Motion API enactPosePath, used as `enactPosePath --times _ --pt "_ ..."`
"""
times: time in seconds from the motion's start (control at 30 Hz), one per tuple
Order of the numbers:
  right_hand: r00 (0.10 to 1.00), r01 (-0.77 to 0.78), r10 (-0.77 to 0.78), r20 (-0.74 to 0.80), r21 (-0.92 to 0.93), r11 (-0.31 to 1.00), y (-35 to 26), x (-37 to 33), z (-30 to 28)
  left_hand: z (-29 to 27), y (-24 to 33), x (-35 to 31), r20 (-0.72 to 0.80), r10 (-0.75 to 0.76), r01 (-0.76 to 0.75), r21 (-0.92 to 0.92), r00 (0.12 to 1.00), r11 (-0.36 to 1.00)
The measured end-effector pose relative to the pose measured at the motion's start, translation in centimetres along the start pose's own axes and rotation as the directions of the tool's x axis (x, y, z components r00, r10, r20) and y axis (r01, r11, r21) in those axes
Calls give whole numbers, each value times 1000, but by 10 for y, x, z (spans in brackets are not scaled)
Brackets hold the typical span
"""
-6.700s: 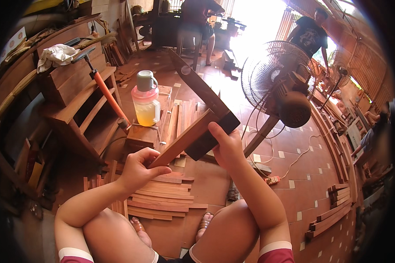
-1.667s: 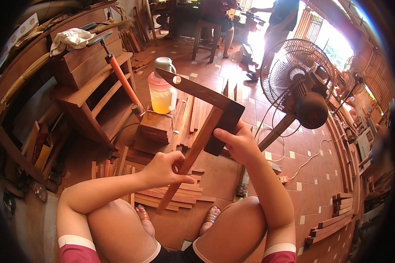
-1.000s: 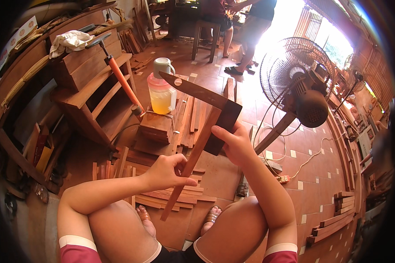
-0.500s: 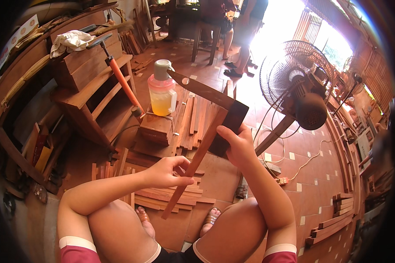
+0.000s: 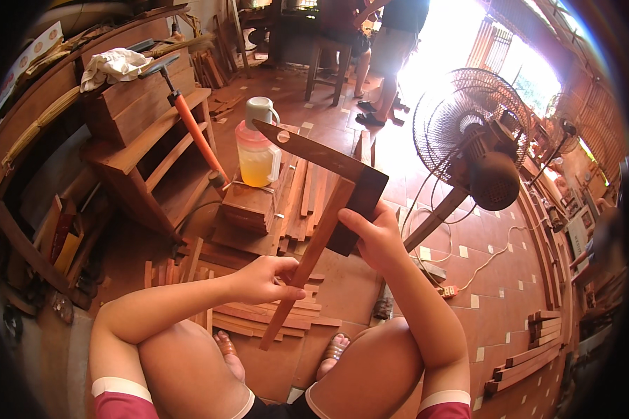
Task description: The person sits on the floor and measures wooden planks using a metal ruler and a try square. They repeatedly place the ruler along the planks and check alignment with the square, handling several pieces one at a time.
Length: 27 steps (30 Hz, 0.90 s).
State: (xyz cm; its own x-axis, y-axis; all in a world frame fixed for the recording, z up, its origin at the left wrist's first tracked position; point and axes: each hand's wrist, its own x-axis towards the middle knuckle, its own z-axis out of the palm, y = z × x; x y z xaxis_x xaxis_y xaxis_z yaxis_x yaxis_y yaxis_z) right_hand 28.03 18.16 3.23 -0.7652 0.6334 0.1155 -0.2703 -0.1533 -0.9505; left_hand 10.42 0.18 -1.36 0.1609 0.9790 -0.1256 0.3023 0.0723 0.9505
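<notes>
My left hand (image 5: 267,279) pinches a narrow wooden strip (image 5: 309,260) near its lower part, thumb on one side and fingers on the other. The strip slants up and away to the right. In my right hand (image 5: 376,237) is a try square (image 5: 318,152), gripped by its dark block, with the thumb on the block's near face. Its long metal blade, with a round hole near the tip, points up to the left. The strip's upper end sits at the inner corner between blade and block. Both are held above the floor, between my knees.
Several wooden strips (image 5: 258,314) lie on the floor before my feet. A jug of yellow liquid (image 5: 254,157) stands on stacked wood. To the right is a pedestal fan (image 5: 493,167) with a cable and power strip (image 5: 449,291). A low wooden shelf (image 5: 154,167) stands left; people (image 5: 395,56) are far off.
The try square has shifted slightly left and down, and its block has tilted a little. Both hands keep their grip on the square and the strip. A person in the distance has shifted.
</notes>
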Motion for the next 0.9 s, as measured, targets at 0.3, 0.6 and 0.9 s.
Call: enactPosePath --times 0.3,0.6,0.9 --pt "996 -31 31 88 -1 1000 -12 -3 0 1 -1 -1 15 -2 2 37 1000 999" --pt "994 105 -104 29 -40 994 -10 0 1 1 -2 -2 -67 44 -46 -35 997 998" --pt "996 84 -84 6 -60 995 -9 2 1 0 4 -3 -56 43 -44 -4 998 999"
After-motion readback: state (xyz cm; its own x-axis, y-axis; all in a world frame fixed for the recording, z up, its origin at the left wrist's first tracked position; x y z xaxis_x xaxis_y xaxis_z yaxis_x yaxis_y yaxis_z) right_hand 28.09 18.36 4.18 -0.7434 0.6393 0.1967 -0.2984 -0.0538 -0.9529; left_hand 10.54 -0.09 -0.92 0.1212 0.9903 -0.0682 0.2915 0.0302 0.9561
